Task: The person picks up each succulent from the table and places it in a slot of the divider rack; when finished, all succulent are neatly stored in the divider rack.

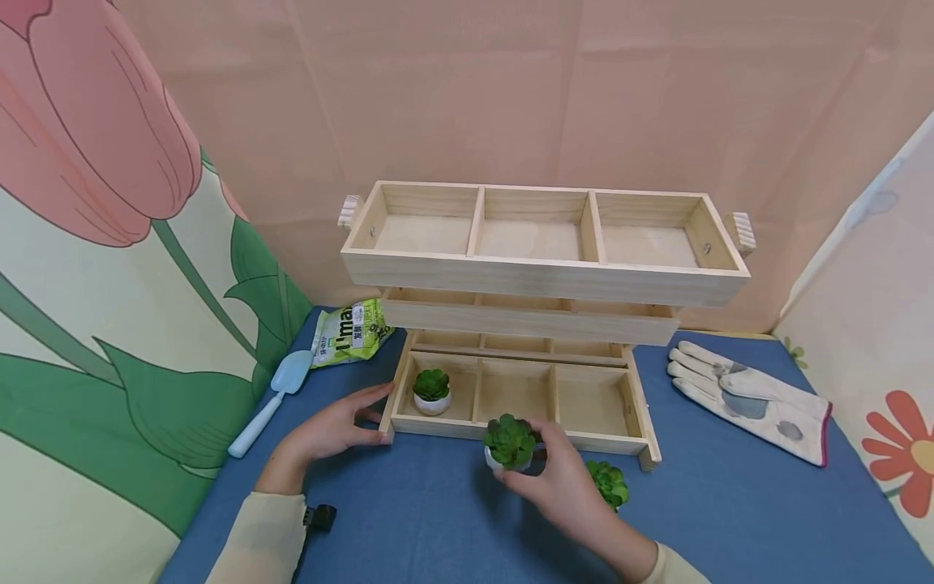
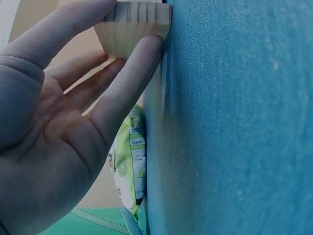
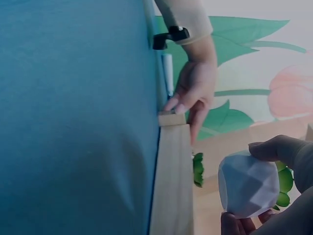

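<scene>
Currently, a potted succulent (image 1: 509, 442) is held by the R hand (image 1: 558, 483): its fingers are curled in, w/ the white faceted pot (image 3: 249, 183) pinched betw. thumb and fingertips. It's kept up off the blue-covered counter (image 1: 409, 527), at the front edge of the bottom tray (image 1: 518, 389), approx. in line w/ the middle comp. By the L hand (image 1: 336, 430), the tray's L front corner is gripped, thumb and fingers being bent round the wood w/ only a small gap left betw. them.

A 2nd succulent (image 1: 432, 391), also white-potted, is set upright in the tray's L comp. A 3rd succulent (image 1: 607, 484) is seen beside the R wrist, partly hidden by it; its pot can't be made out. Above the tray, more wooden tiers are stacked, the top one (image 1: 543, 280) being divided into 3 comps. On the L, a light-blue trowel (image 1: 276, 397) is laid next to a green-and-white bag (image 1: 352, 332); on the R, white gloves (image 1: 751, 401) w/ grey patches are placed.
</scene>
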`<state>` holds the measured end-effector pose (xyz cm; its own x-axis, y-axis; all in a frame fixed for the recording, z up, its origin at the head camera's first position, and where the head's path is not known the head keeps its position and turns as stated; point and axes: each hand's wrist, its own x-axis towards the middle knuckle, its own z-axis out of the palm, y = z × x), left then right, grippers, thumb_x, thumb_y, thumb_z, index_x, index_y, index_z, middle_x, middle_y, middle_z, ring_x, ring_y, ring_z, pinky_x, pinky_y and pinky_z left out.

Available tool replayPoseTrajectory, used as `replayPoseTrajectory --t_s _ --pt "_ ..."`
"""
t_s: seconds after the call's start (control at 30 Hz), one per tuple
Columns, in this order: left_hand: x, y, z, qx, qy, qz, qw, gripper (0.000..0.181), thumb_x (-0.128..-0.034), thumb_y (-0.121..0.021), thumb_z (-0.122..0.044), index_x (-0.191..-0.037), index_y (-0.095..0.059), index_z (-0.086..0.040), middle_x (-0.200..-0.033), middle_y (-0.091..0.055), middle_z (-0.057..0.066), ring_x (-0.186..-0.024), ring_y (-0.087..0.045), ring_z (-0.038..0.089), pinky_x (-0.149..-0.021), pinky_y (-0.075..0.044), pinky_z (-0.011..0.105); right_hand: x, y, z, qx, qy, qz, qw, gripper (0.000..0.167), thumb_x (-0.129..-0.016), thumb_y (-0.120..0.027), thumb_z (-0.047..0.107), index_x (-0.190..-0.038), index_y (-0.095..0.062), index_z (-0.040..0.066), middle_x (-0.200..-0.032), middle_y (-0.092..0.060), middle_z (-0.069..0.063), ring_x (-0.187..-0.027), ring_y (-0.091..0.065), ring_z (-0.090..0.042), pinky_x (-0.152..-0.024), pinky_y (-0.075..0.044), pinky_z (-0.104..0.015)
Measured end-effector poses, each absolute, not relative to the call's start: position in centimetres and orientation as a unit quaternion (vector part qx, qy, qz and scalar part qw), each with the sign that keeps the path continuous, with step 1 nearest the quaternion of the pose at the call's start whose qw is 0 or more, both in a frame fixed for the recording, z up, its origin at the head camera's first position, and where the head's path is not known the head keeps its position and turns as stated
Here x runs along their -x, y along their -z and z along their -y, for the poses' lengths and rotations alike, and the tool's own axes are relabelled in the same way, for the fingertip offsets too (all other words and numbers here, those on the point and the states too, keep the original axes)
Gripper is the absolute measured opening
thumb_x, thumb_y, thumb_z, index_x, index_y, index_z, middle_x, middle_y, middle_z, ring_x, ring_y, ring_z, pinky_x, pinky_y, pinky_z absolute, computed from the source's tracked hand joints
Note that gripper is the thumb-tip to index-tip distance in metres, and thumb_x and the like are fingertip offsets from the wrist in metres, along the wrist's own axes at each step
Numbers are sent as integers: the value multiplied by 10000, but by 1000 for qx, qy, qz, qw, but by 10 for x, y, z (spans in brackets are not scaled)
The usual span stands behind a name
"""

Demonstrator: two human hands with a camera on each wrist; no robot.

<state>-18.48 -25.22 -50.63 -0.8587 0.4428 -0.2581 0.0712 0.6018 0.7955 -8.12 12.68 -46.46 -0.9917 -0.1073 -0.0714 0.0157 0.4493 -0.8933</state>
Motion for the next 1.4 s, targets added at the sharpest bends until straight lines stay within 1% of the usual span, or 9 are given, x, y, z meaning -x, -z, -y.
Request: replayPoseTrajectory --t_s 0.2,0.43,0.53,0.63,0.77,0.93,1.07,1.27,1.4 --pt "184 505 252 -145 -419 -868 222 942 -959 -818 -335 -1714 -273 -194 -1756 -274 218 -1397 -622 379 -1056 -571 508 92 451 -126 32 523 -850 43 670 -822 -932 222 -1393 -621 63 -1305 -629 -134 -1132 -626 -228 -933 -562 -422" --pt "183 505 251 -145 -414 -871 222 936 -962 -812 -345 -1714 -273 -205 -1755 -284 209 -1396 -624 368 -1063 -563 526 106 436 -128 34 543 -837 48 704 -867 -890 181 -1466 -555 21 -1330 -617 -170 -1166 -615 -285 -872 -565 -326" --pt "183 505 251 -145 -416 -870 222 936 -962 -811 -349 -1715 -272 -209 -1755 -287 207 -1399 -622 368 -1069 -560 534 113 433 -129 42 555 -830 47 690 -876 -873 150 -1464 -546 -5 -1330 -617 -182 -1176 -617 -295 -916 -572 -358" --pt "183 506 251 -144 -416 -870 222 938 -959 -814 -356 -1714 -276 -215 -1756 -288 202 -1401 -620 368 -1069 -560 534 121 433 -130 55 560 -826 41 668 -880 -860 124 -1452 -550 -25 -1333 -611 -194 -1184 -614 -310 -985 -565 -441" --pt "184 506 251 -144 -413 -872 220 941 -956 -818 -363 -1713 -279 -214 -1757 -290 198 -1401 -621 367 -1063 -565 527 133 436 -133 73 558 -826 36 640 -892 -841 111 -1446 -555 -38 -1344 -604 -209 -1183 -619 -325 -1002 -564 -490" --pt "185 506 251 -149 -415 -870 220 942 -959 -817 -350 -1714 -274 -200 -1755 -292 204 -1395 -625 369 -1059 -570 523 149 441 -137 90 541 -835 35 588 -897 -835 107 -1409 -586 -41 -1310 -636 -209 -1162 -639 -322 -958 -588 -417" --pt "185 507 252 -150 -413 -871 222 949 -958 -817 -362 -1715 -269 -199 -1759 -288 196 -1393 -630 355 -1058 -572 500 159 444 -139 92 530 -841 47 591 -889 -844 132 -1394 -597 -51 -1287 -653 -217 -1130 -657 -300 -895 -593 -346" --pt "185 507 251 -147 -410 -872 223 956 -953 -819 -380 -1715 -271 -194 -1760 -289 190 -1394 -631 345 -1050 -574 470 169 447 -142 85 503 -857 71 657 -878 -845 186 -1429 -576 -53 -1308 -673 -225 -1148 -693 -331 -930 -608 -433" --pt "184 505 251 -146 -409 -873 222 955 -953 -820 -373 -1714 -272 -191 -1759 -291 191 -1398 -625 354 -1060 -569 493 175 450 -142 68 488 -865 93 683 -861 -853 211 -1438 -582 -34 -1315 -688 -216 -1158 -696 -334 -936 -599 -449"
